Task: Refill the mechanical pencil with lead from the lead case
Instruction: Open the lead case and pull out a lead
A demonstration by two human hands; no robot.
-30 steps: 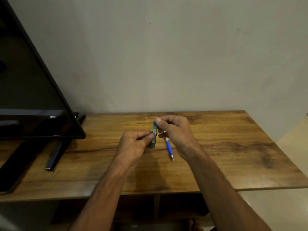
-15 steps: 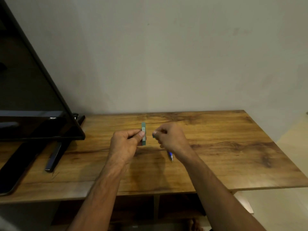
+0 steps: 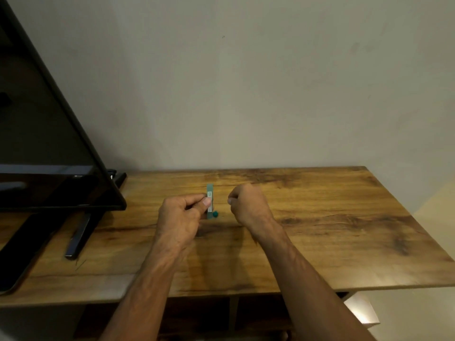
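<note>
My left hand (image 3: 182,212) pinches a slim teal lead case (image 3: 210,193) between thumb and forefinger and holds it upright above the wooden table (image 3: 332,217). Beside the case's lower end, a small teal cap (image 3: 215,213) lies on the table. My right hand (image 3: 247,205) is closed into a fist a little to the right of the case, apart from it. The blue mechanical pencil seen in that hand earlier is now hidden behind the fist and wrist.
A large black TV (image 3: 49,156) stands on the table's left part, with its stand foot (image 3: 80,232) reaching toward me. A plain wall runs right behind the table. The table's right edge drops off to the floor.
My right hand pulled the cap off the case's top, moved right and away, and the teal cap now lies on the table. My left hand shifted left with the case.
</note>
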